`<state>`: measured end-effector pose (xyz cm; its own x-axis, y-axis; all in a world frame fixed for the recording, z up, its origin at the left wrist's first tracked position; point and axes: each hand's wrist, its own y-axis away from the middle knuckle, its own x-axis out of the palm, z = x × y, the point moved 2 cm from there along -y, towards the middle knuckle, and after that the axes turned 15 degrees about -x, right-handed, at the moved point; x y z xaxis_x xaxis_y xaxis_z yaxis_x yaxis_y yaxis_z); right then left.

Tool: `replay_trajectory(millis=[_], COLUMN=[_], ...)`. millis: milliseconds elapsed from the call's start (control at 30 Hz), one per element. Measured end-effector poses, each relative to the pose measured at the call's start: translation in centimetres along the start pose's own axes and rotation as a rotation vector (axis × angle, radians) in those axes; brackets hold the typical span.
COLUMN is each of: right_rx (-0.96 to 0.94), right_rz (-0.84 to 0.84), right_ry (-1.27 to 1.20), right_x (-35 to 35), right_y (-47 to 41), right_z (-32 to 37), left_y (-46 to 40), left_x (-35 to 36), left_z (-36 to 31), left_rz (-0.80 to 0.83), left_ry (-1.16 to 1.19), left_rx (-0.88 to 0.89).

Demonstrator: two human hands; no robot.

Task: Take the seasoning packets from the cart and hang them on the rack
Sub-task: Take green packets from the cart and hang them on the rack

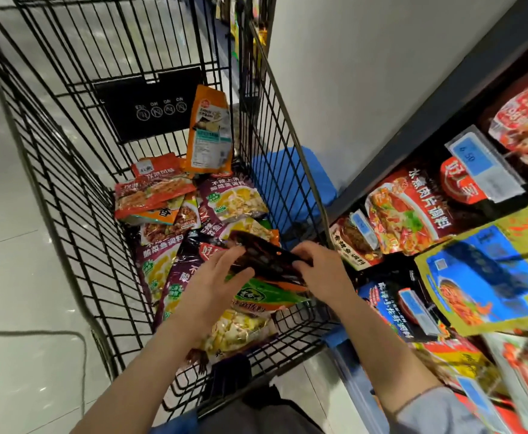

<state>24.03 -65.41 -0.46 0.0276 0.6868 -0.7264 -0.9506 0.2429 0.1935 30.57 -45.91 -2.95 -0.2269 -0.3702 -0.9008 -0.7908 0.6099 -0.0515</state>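
A black wire cart [78, 170] holds several seasoning packets [225, 198] in purple, orange and green. Over the cart's near right side, both hands hold a small stack of dark packets [264, 256]. My left hand [215, 286] grips its left end, thumb on top. My right hand [322, 267] pinches its right end. An orange packet [209, 133] leans upright against the cart's far right corner. The rack [463, 233] on the right carries hanging packets in red, blue and yellow.
A blue crate [312, 173] stands on the floor between cart and rack, seen through the cart's wires. Blue price tags [478, 158] stick out from the rack's hooks. A white wall rises behind the rack. Pale tiled floor lies left of the cart.
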Motion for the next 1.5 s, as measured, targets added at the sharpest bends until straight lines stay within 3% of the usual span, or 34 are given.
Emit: replay_trajectory(millis=[67,233,367,500,633,767,867,967,1100,1267,1500], right_rx=[0.023,-0.055,-0.161,-0.313,-0.287,-0.207,-0.179,-0.251,-0.254,-0.348,-0.308], right_rz=[-0.075,-0.099,-0.119,-0.320,-0.473,-0.531,-0.600,-0.739,-0.738,-0.964,-1.074], right_ry=[0.043,0.191,0.292,0.352,0.341,0.309,0.307,0.271,0.260,0.190,0.329], right_x=[-0.5,-0.7,-0.8,-2.4,-6.3,-10.2,-11.9,-13.7,-17.0,-23.5,-29.7], right_y=[0.3,0.2,0.3,0.0,0.3,2.5,4.7,6.9,9.6,15.0,21.0], right_z=[-0.7,-0.9,-0.9,0.6,1.9,1.9,2.1,3.4,5.6,9.0,10.7], left_y=[-0.7,-0.8,-1.5,-2.3,-2.6,-2.8,-2.7,-2.2,-1.2,-0.1,-1.0], left_x=[-0.9,-0.1,0.0,0.0,-0.5,-1.9,-4.2,-7.4,-12.7,-18.0,-21.2], left_z=[-0.1,0.9,0.7,0.6,0.2,-1.0,-2.4,-4.3,-7.6,-10.9,-14.7], left_rz=[0.122,0.207,0.087,0.059,0.027,-0.079,-0.160,-0.249,-0.343,-0.602,-0.682], left_ry=[0.071,-0.220,-0.253,-0.185,-0.059,0.045,-0.005,-0.037,-0.101,-0.016,0.061], left_rx=[-0.131,0.057,0.057,0.095,0.108,0.115,0.176,0.252,0.247,0.279,0.238])
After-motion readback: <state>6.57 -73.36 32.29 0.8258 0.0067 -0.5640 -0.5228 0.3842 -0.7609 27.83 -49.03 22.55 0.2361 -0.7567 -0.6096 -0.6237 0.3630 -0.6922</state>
